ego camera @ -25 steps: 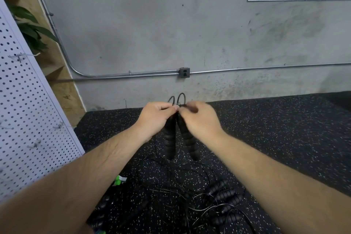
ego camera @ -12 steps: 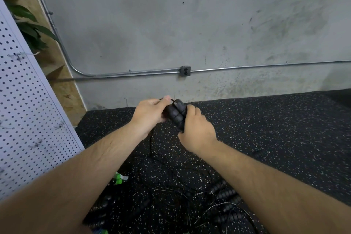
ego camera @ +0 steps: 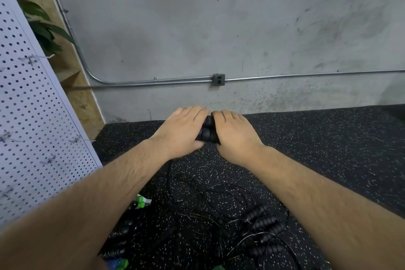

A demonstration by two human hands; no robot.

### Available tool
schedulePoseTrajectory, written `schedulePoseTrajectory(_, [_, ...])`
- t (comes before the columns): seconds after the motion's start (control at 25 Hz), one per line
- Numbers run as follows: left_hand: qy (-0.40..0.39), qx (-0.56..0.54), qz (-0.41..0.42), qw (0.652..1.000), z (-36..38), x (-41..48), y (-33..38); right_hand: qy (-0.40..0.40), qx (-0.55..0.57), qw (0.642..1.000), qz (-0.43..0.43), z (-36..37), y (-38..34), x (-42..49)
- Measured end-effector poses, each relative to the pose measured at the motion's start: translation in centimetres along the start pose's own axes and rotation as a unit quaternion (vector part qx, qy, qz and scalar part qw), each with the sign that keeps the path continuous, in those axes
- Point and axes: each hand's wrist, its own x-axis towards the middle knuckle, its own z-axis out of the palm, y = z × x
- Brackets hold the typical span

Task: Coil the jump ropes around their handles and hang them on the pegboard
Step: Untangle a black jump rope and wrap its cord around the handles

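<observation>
Two black ribbed jump-rope handles point(ego camera: 207, 131) lie side by side, level, held in front of me above the floor. My left hand point(ego camera: 183, 130) grips their left end and my right hand point(ego camera: 235, 136) grips their right end, palms down. A thin black cord point(ego camera: 169, 173) hangs from the handles toward the floor. More black handles point(ego camera: 266, 229) and tangled cords point(ego camera: 210, 201) lie on the floor below my arms. The white pegboard point(ego camera: 32, 127) with wire hooks point(ego camera: 75, 139) leans at the left.
Black speckled rubber floor point(ego camera: 328, 149) meets a grey concrete wall with a metal conduit point(ego camera: 153, 82). Green handle pieces point(ego camera: 140, 201) lie by my left forearm. A plant point(ego camera: 43, 28) and wooden shelving stand behind the pegboard.
The handles turned from hanging upright to lying level between my hands. Both hands rolled palms-down over them and moved slightly further from me.
</observation>
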Motion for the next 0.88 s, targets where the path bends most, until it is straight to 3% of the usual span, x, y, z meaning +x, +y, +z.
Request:
schedulePoseTrajectory(0.28, [0.012, -0.003, -0.024, 1.000, 0.0, 0.2, -0.8, -0.029, 0.096, 0.993, 0.067, -1.0, 1.7, -0.1])
schedulePoseTrajectory(0.44, [0.000, -0.032, -0.029, 0.999, -0.2, 0.3, -0.7, -0.015, 0.122, 0.990, 0.064, -1.3, 1.8, -0.1])
schedulePoseTrajectory(0.68, [0.051, -0.040, 0.056, 0.996, 0.6, -0.1, -1.1, 0.029, 0.097, 0.994, 0.030, -1.8, 0.7, -0.2])
schedulePoseTrajectory(0.76, [0.060, -0.032, 0.082, 0.994, 0.8, -0.3, -1.9, 0.045, 0.200, 0.977, 0.065, -2.2, 0.7, -0.4])
schedulePoseTrajectory(0.88, [0.082, -0.031, 0.072, 0.994, 0.6, -0.4, -2.7, 0.053, 0.422, 0.895, 0.134, -2.3, 1.1, -0.5])
